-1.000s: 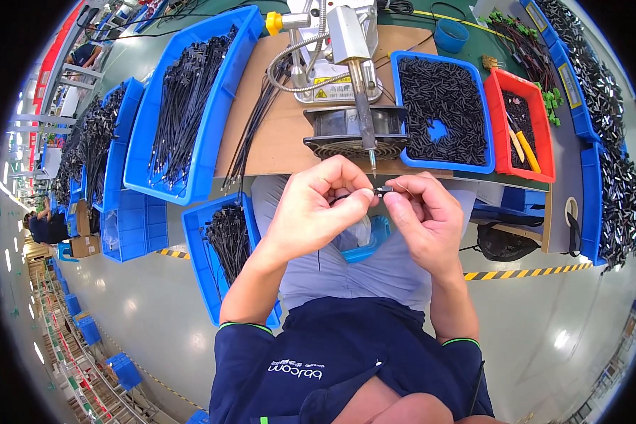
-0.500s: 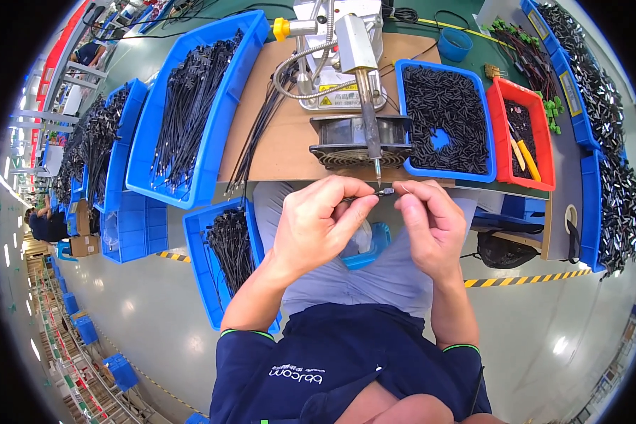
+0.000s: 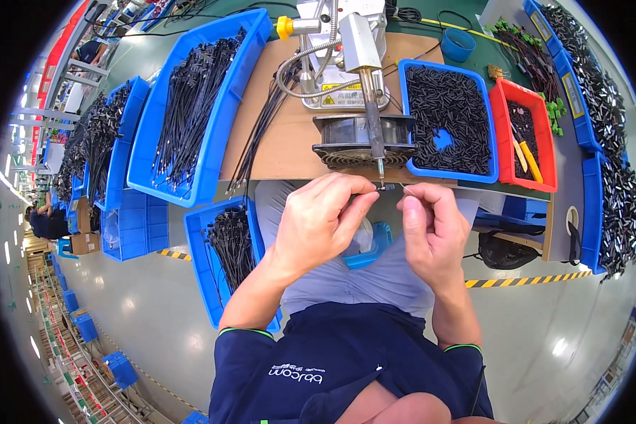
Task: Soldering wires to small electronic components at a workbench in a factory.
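My left hand point(image 3: 325, 226) pinches a small dark connector point(image 3: 386, 188) between thumb and forefinger, right under the tip of a mounted soldering iron point(image 3: 374, 127). Whether tip and connector touch is too small to tell. Thumb and forefinger of my right hand point(image 3: 434, 230) are closed on a thin wire point(image 3: 405, 186) that looks like solder and points toward the connector. Behind the iron's tip a black fan point(image 3: 360, 133) lies at the table's front edge.
Blue bins with black cables point(image 3: 212, 169) stand left, another lower down point(image 3: 208, 283). On the right are a blue tray point(image 3: 493, 141) of small black parts and a red bin point(image 3: 548, 141) with yellow-handled pliers point(image 3: 528, 161). The iron's white stand point(image 3: 325, 78) is at the back.
My right hand has drawn slightly right, away from the connector. My left hand stays nearly in place, still pinching it. The whole view has shifted slightly.
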A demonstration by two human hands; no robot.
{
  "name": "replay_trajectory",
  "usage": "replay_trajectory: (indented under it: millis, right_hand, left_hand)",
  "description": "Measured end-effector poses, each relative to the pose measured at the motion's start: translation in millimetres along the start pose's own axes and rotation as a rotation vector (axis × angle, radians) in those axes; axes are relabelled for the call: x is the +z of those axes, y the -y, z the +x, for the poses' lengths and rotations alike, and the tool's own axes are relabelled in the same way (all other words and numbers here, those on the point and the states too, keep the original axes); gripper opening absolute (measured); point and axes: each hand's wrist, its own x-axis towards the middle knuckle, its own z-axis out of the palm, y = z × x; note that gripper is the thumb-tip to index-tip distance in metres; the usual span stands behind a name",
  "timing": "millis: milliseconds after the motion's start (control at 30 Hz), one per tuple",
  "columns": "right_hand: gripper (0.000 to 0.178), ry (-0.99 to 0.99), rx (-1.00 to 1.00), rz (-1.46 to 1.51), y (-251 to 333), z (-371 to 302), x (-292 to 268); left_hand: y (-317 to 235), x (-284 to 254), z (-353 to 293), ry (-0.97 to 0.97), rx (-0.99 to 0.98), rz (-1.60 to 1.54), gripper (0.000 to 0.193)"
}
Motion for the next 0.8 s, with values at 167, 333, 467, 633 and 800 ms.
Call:
replay_trajectory:
  millis: [167,333,467,633,800]
  right_hand:
    - [0.008,-0.044,0.148,0.129,4,-4,1]
    - [0.013,-0.024,-0.229,-0.131,3,11,-2]
    - [0.017,-0.059,-0.278,-0.108,1,14,3]
    - [0.016,-0.064,-0.229,-0.07,3,13,6]
    - [0.016,-0.056,-0.217,-0.074,5,14,6]
  left_hand:
    - [0,-2,1,-0.003,0.008,0.003,0.015]
    - [1,0,2,-0.006,0.036,0.008,0.015]
    - [1,0,1,-0.013,0.045,-0.004,0.016]
    - [1,0,2,-0.014,0.04,-0.009,0.016]
    - [2,-1,4,-0.013,0.064,0.007,0.015]
